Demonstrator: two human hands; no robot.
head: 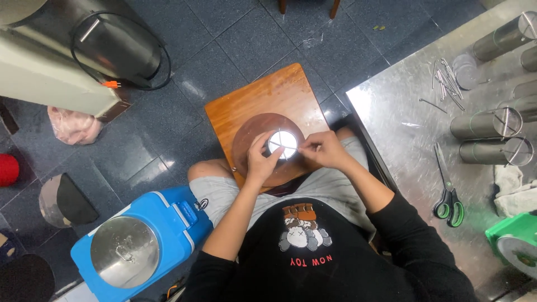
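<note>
The dark tiled floor (184,84) filled most of the view, and a steel table (414,145) stood at the person's right side. At the lower left was a blue cooler box (173,223) with a round steel lid (125,251) on top of it. In the upper left stood a large steel pot (120,47) with a black cable around it.

In the middle was a wooden board (263,106), and on it lay a round brown disc (251,145). On this disc stood the small metal cylinder (282,144), seen from above, with its white round opening up. It stood between the two hands, in front of the person's knees.

The left hand (260,162) was closed around the left side of the cylinder, with the fingers curled on its wall. The right hand (324,150) touched the right side, and its fingertips were pinched together on a thin metal pin (288,146) that lay across the opening.

On the steel table lay several similar metal cylinders (486,124), a pair of scissors with green handles (447,201), and a small heap of thin pins (447,81).
</note>
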